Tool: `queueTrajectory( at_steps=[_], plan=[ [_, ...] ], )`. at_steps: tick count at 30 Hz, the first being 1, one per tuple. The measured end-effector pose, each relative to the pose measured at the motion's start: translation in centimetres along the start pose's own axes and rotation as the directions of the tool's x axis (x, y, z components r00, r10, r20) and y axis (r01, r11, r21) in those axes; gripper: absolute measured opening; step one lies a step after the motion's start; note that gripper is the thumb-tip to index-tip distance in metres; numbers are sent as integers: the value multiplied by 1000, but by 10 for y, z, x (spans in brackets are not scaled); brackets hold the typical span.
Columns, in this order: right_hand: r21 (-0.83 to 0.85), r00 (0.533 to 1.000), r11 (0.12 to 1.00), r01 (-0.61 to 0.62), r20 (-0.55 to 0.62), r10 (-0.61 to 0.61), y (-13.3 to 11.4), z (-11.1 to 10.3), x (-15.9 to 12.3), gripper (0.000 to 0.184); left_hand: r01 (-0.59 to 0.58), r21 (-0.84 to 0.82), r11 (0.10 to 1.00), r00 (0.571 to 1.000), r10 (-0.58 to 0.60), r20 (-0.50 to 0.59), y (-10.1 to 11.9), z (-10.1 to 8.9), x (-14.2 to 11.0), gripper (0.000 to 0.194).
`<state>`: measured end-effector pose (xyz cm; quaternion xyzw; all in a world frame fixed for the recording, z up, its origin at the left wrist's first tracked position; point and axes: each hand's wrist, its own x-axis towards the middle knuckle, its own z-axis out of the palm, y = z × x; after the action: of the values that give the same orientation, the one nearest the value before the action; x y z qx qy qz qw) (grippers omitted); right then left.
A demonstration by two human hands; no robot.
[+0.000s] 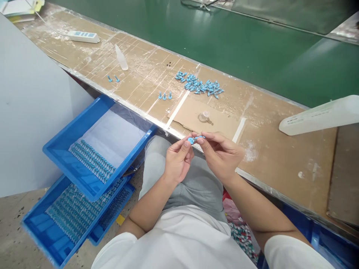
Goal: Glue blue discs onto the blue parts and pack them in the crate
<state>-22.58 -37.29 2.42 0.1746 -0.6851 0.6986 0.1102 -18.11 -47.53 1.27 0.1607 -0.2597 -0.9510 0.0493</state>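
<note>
A brown desk spans the scene; a blue tray sits near left. The right hand and left hand meet at the desk's near edge, pinched narrow. A blue heap lies farther off; both hands grip a small blue piece.

I watch through one head-worn camera, facing forward and steeply down past a white shirt; the left hand and right hand sit close, near mid-frame, the counter slants across, and a green surface lies farther off.
</note>
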Motion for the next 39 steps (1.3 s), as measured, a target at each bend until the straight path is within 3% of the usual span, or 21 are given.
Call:
queueTrajectory(
  at_steps=[23,34,39],
  plan=[
    [-59,998,998,22,58,-19,-3,5,-8,21,-58,39,998,996,60,-60,1,-5,-3,33],
    [-85,980,986,143,150,-129,-10,4,1,28,-126,92,988,986,135,-94,7,-9,-6,29],
    [-73,990,995,67,130,-57,-7,4,0,24,-115,91,989,990,122,-75,10,-8,-4,28]
  ],
)
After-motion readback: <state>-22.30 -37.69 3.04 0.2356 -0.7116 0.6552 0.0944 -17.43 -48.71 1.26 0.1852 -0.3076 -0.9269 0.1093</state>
